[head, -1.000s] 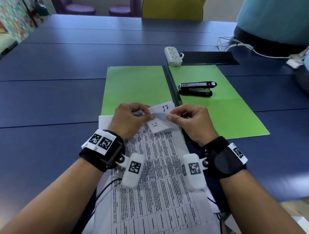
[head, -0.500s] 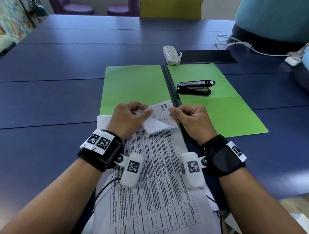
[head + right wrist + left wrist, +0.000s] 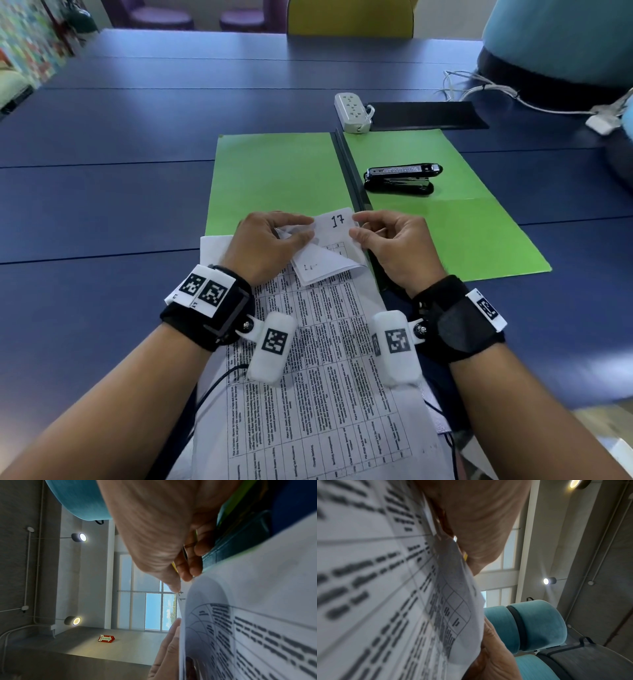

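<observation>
A stack of printed paper sheets (image 3: 322, 359) lies on the blue table, reaching toward me. Its far top corner is curled back into a folded flap (image 3: 329, 260), and a sheet marked "17" (image 3: 337, 222) shows behind it. My left hand (image 3: 274, 243) pinches the left side of that lifted corner between thumb and fingers. My right hand (image 3: 394, 243) pinches the right edge of the "17" sheet. In the left wrist view the blurred sheets (image 3: 385, 588) fill the left half. In the right wrist view the curled sheet (image 3: 240, 615) bends under my fingertips (image 3: 187, 577).
A green folder (image 3: 274, 178) lies open beyond the hands, with a black stapler (image 3: 400, 180) on its right half. A white power strip (image 3: 352, 111) and a black mat (image 3: 424, 114) sit farther back. White cables (image 3: 479, 87) and teal seats (image 3: 561, 37) are at the far right.
The folded corner has been peeled farther back and down, exposing table print beneath. The "17" sheet stands more upright between the hands, which have drawn slightly apart.
</observation>
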`<action>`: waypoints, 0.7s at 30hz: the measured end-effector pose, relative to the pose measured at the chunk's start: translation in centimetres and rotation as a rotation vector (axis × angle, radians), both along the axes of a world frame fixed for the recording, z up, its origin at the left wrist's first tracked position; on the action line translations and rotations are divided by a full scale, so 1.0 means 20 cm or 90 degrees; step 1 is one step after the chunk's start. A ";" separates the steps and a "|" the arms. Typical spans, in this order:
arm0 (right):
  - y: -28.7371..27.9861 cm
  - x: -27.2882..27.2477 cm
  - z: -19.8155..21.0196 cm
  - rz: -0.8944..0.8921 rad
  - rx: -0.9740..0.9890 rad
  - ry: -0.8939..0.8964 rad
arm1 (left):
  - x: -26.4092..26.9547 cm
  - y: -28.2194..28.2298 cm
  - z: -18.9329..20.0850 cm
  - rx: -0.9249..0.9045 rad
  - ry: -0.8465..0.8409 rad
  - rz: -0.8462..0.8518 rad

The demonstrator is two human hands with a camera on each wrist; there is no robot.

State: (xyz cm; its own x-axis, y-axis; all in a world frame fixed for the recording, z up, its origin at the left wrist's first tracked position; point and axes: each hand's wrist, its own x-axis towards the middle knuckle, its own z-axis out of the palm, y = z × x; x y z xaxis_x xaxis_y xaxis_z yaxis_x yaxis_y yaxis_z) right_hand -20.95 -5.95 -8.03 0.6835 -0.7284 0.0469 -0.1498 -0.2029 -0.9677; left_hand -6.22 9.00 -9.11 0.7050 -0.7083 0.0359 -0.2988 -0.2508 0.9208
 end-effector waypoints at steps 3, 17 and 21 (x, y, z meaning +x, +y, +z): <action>0.00 0.00 0.00 -0.010 0.005 -0.004 | 0.00 0.00 0.00 0.002 0.010 0.009; -0.01 0.00 -0.01 -0.001 -0.014 0.014 | 0.01 0.00 -0.01 0.026 -0.038 0.002; -0.02 0.01 -0.01 -0.003 0.007 -0.001 | 0.01 0.00 -0.01 0.026 -0.049 0.003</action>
State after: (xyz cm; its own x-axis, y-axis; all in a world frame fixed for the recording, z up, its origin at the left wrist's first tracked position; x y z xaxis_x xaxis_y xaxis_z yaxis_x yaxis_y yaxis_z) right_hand -20.76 -6.26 -8.21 0.6800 -0.7321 0.0391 -0.1500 -0.1912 -0.9700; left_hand -6.04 8.91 -9.26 0.7049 -0.7067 0.0612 -0.3665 -0.2889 0.8844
